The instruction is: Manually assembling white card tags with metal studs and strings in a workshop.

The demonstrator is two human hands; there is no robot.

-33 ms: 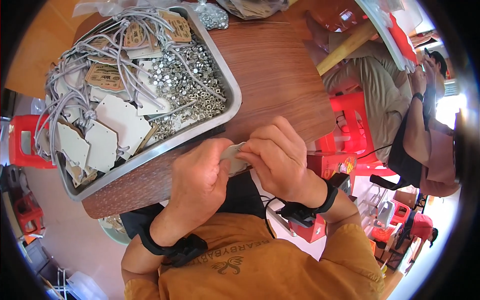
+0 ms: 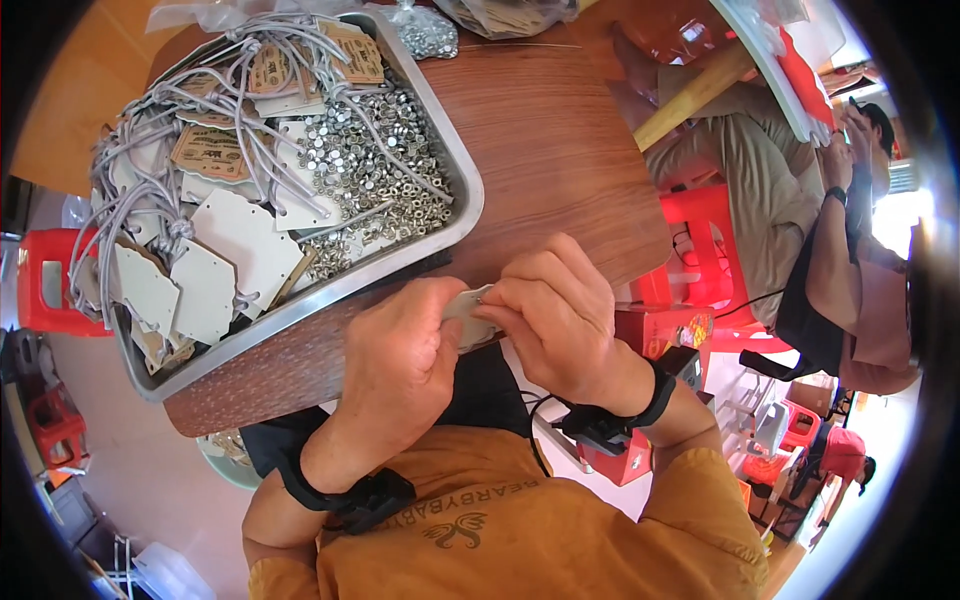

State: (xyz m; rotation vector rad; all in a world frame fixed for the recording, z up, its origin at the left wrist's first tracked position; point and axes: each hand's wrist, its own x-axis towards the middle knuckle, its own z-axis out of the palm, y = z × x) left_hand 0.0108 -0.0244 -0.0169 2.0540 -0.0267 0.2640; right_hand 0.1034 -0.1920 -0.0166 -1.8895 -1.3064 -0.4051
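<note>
Between my two hands, just off the table's near edge, is a white board tag [image 2: 466,318], mostly covered by fingers. My left hand [image 2: 397,345] is closed on its left side, the thumb lying over the face. With thumb and index finger, my right hand [image 2: 553,315] pinches its upper right edge; whatever lies under those fingertips is hidden. Beyond my left hand stands a metal tray [image 2: 462,205]. It holds many similar white tags [image 2: 238,245], some with knotted grey cords [image 2: 178,228], brown printed cards [image 2: 212,152] and a heap of small silver metal fittings [image 2: 375,150].
The tray rests on a brown wooden table [image 2: 540,130]. At the far edge lie clear bags, one of metal fittings [image 2: 425,32]. Red stools [image 2: 700,240] stand right and left. A seated person [image 2: 765,180] is at the right, and a red box [image 2: 640,335] sits below my right forearm.
</note>
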